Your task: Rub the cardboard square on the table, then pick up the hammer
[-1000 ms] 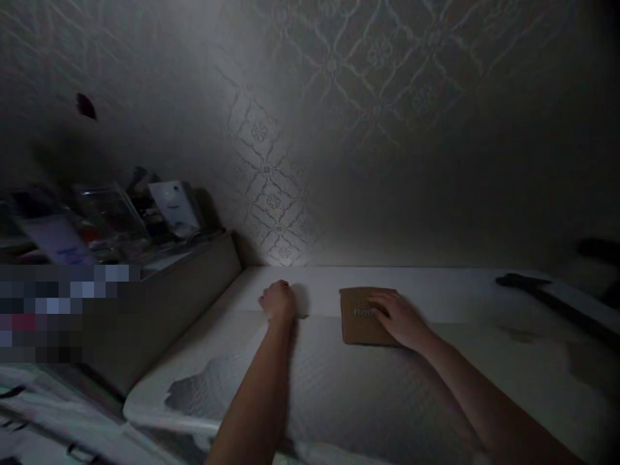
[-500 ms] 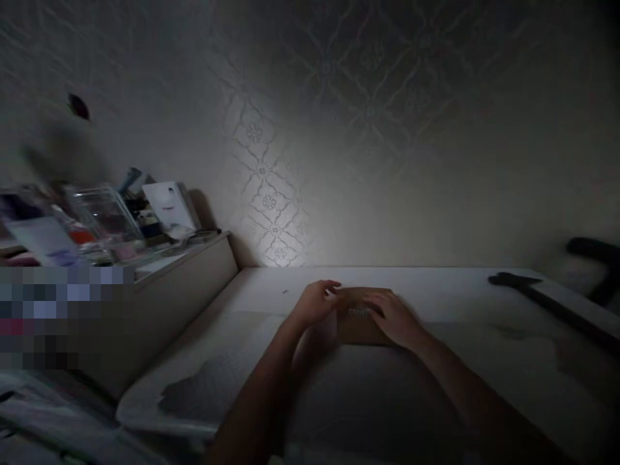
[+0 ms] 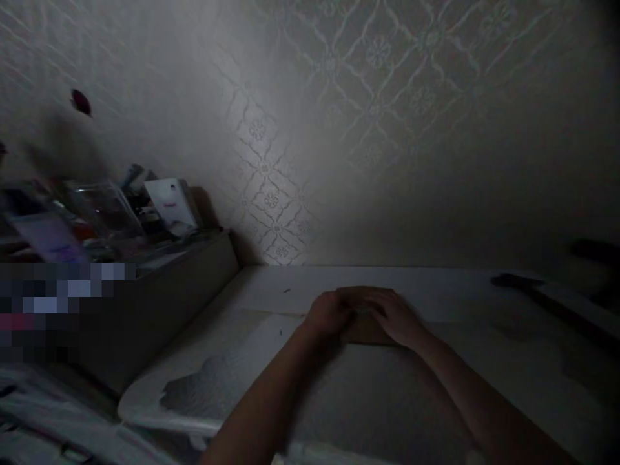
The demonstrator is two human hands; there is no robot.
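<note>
— What are the hands doing?

— I'm seeing the left hand (image 3: pixel 330 312) curling loosely over the left edge of a flat brown packet (image 3: pixel 363 329), fingers bent, touching it. The right hand (image 3: pixel 394 315) is lying flatter on its top, palm down.

— Where is the packet lying?

— It's lying flat on the white bed (image 3: pixel 368 400), near the patterned wall (image 3: pixel 339 129). A cluttered shelf (image 3: pixel 145 252) is standing off left.

Two hands rest on one brown flat piece (image 3: pixel 364 329) lying on one white table (image 3: pixel 436 387): the left hand (image 3: pixel 330 312) and the right hand (image 3: pixel 396 316). One long dark object (image 3: pixel 537 290) lies far right, and one white card (image 3: pixel 170 205) stands among the blurred clutter on one shelf (image 3: pixel 184 271) at far left.
</note>
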